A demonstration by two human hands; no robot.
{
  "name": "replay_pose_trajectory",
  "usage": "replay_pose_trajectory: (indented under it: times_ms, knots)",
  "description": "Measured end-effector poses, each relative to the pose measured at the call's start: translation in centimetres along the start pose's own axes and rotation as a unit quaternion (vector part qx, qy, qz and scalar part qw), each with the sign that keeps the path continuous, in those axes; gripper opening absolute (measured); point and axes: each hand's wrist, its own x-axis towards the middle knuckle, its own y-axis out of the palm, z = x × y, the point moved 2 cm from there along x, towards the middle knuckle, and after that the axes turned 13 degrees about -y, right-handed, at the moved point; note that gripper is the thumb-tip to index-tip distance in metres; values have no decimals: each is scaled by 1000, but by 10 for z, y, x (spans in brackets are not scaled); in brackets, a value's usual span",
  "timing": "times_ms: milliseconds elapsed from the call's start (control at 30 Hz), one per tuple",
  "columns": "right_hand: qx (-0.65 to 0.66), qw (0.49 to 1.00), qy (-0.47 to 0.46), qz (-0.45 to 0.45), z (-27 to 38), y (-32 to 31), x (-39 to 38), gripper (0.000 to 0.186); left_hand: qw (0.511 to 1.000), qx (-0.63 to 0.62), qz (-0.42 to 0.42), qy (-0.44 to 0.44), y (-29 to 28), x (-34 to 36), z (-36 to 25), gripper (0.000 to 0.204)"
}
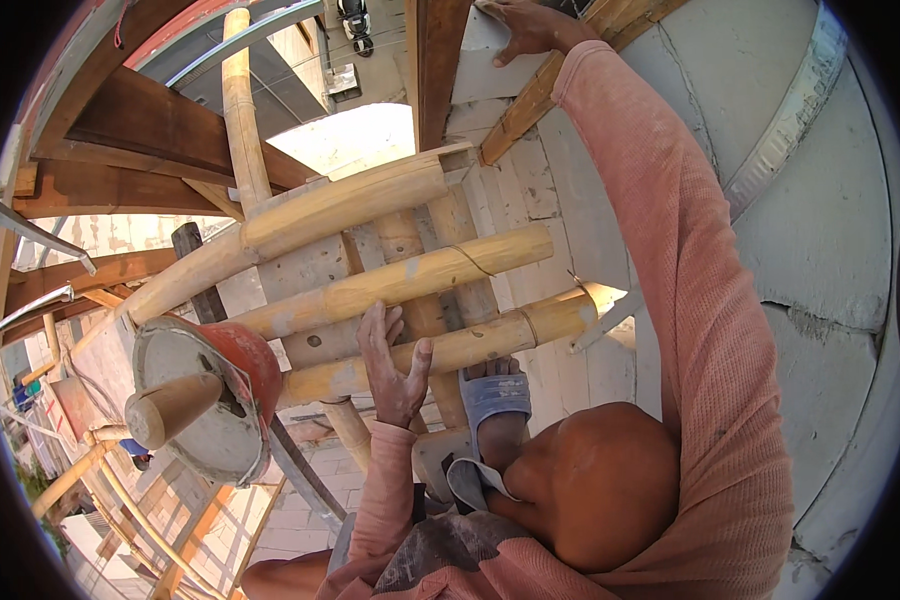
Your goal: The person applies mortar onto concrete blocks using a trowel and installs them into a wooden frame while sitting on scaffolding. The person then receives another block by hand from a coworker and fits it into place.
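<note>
My left hand rests with fingers spread on the lower bamboo pole and holds nothing. Its fingertips come near the middle bamboo pole. At the top, my right arm is stretched far out. My right hand lies against a pale block beside a wooden post, thumb apart from the fingers; some fingertips are cut off by the picture's rim. To the left of my left hand stands an orange-red bucket with grey, mortar-caked insides. A thick pole end juts up over its opening.
A thicker bamboo pole runs beyond the middle one. My foot in a blue sandal is beside the lower pole. The pale block wall rises at right. Brown timber beams cross upper left. Ground shows far below, left, past more scaffold poles.
</note>
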Motion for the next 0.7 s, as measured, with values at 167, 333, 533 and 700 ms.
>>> replay_pose_trajectory:
  times_ms: [167, 333, 533, 700]
  knots:
    - [27, 999, 43, -5, 15, -6, 0, 116, 1000, -2, -5, -6, -2, -2, 1, 80]
    - [18, 999, 16, -35, 21, -7, 2, 111, 1000, 4, 3, -11, -1, -5, 0, 78]
    - [34, 999, 33, 7, 32, -23, -1, 104, 1000, 14, 14, -11, 2, -8, -3, 79]
    - [33, 990, 127, -52, 45, -26, -8, 84, 999, 30, 29, -16, 6, -9, -3, 79]
